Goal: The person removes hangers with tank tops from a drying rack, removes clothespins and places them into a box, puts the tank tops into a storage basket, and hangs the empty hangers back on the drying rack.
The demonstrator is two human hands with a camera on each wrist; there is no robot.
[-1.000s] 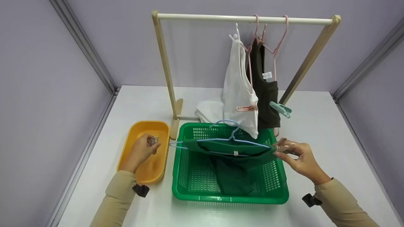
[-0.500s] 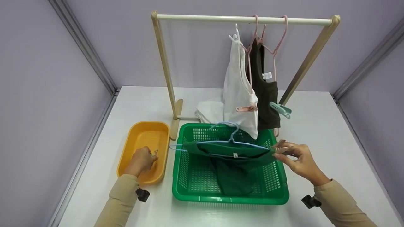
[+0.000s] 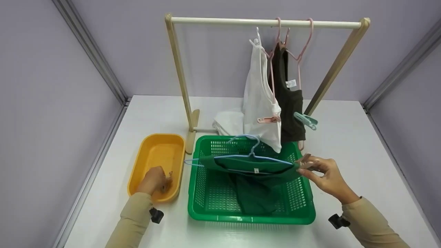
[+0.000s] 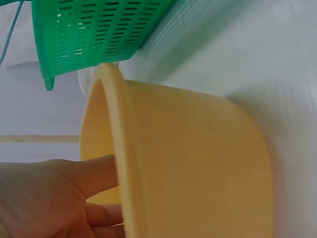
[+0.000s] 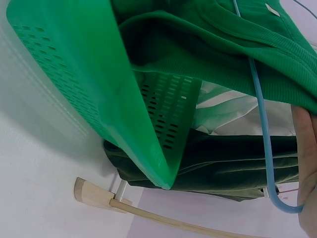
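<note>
My left hand (image 3: 152, 181) is down inside the yellow tray (image 3: 156, 137), its fingers curled on a small clothespin (image 3: 170, 174) that shows at the fingertips. Most of that clothespin is hidden, and the left wrist view does not show it. On the right, my right hand (image 3: 327, 175) pinches a brownish clothespin (image 3: 304, 159) at the right end of a blue hanger (image 3: 254, 155). A dark green top (image 3: 262, 168) drapes on this hanger, its lower part hanging into the green basket (image 3: 251, 217). In the right wrist view, fingers touch the top's ribbed edge beside the hanger's end.
A drying rack (image 3: 220, 21) stands behind the basket. From it hang a white garment (image 3: 256, 89) with a pink clothespin (image 3: 269, 119) and a dark brown top (image 3: 291, 106) with a mint clothespin (image 3: 306, 120). White cloth (image 3: 229, 122) lies at the rack's foot.
My left hand has lowered deeper into the yellow tray with its clothespin, moving toward the tray's near end. The right hand, hanger and green top have stayed nearly still.
</note>
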